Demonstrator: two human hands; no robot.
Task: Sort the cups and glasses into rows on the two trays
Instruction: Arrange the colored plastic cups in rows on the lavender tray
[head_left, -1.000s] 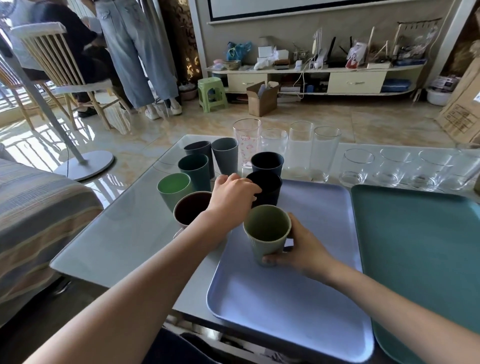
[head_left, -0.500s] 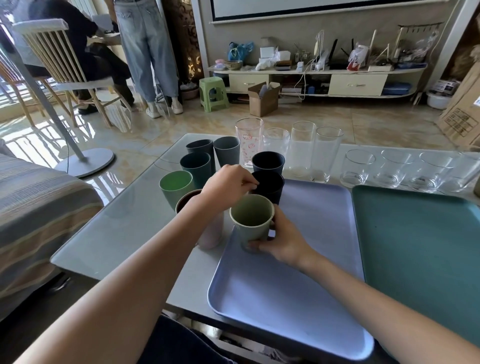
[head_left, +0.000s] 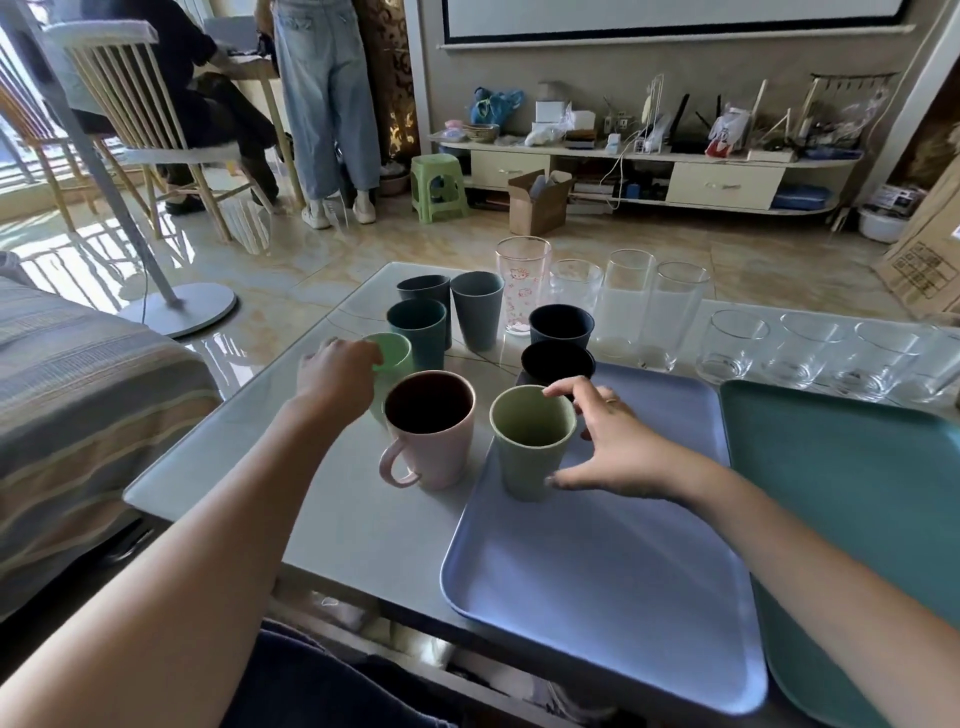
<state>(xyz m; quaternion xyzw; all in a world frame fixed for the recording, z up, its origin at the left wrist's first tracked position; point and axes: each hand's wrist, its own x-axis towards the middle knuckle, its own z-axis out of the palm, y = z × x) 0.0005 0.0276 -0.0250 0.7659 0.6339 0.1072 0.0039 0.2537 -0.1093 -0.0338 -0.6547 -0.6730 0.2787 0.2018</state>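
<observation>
Both my hands sit among the cups at the counter's (head_left: 332, 525) left end.

My right hand (head_left: 618, 447) has a released grip: fingers spread, thumb and fingertips just touching the olive cup (head_left: 530, 447), which stands upright at the blue tray's (head_left: 597, 597) near-left edge. My left hand (head_left: 332, 382) reaches over the light green cup (head_left: 392, 351) on the counter; I cannot tell whether its grip grasps it. The pink mug (head_left: 431, 431) stands on the counter between the hands. Two dark cups (head_left: 558, 343) stand behind the olive cup. The teal tray (head_left: 857, 499) lies beside, with clear glasses (head_left: 810, 353) behind it.
</observation>
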